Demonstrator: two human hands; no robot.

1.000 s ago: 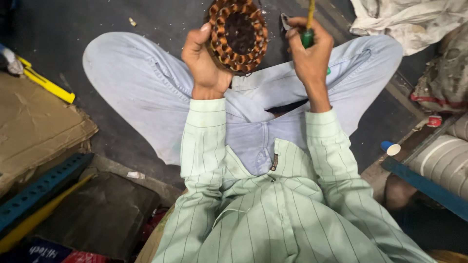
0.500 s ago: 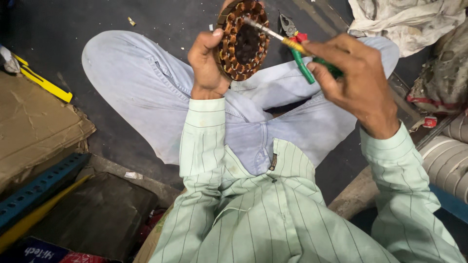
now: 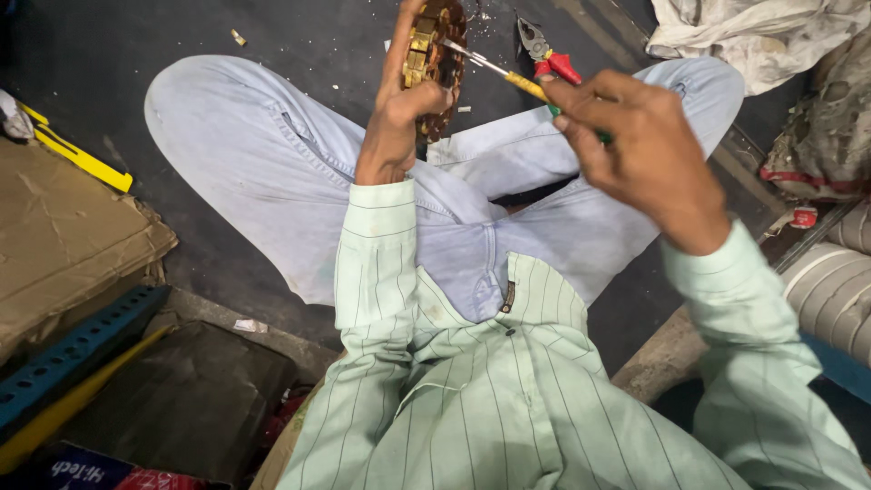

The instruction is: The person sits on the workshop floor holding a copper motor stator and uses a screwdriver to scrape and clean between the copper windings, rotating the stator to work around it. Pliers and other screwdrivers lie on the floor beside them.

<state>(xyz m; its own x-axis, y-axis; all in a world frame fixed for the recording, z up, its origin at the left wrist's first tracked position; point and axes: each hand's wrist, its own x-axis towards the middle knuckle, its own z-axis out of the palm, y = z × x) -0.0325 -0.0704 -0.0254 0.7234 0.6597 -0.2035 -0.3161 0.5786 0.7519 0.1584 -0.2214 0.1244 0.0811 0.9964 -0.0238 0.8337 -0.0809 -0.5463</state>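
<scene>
I sit cross-legged on a dark floor. My left hand [image 3: 399, 118] grips a round motor stator with copper windings [image 3: 434, 54], turned edge-on toward me above my knees. My right hand [image 3: 635, 150] holds a screwdriver with a yellow and green handle [image 3: 508, 77]; its metal tip touches the stator's windings near the top. Both sleeves are pale green with thin stripes.
Red-handled pliers [image 3: 544, 50] lie on the floor beyond my right knee. Flattened cardboard [image 3: 63, 227], a yellow strip [image 3: 77, 154] and a blue perforated bar [image 3: 73, 354] sit at the left. White cloth [image 3: 753, 36] and ribbed grey tubes [image 3: 830, 290] are at the right.
The stator has turned from facing me to edge-on. My right hand swung the screwdriver from upright to pointing left, and its tip now sits on the windings.
</scene>
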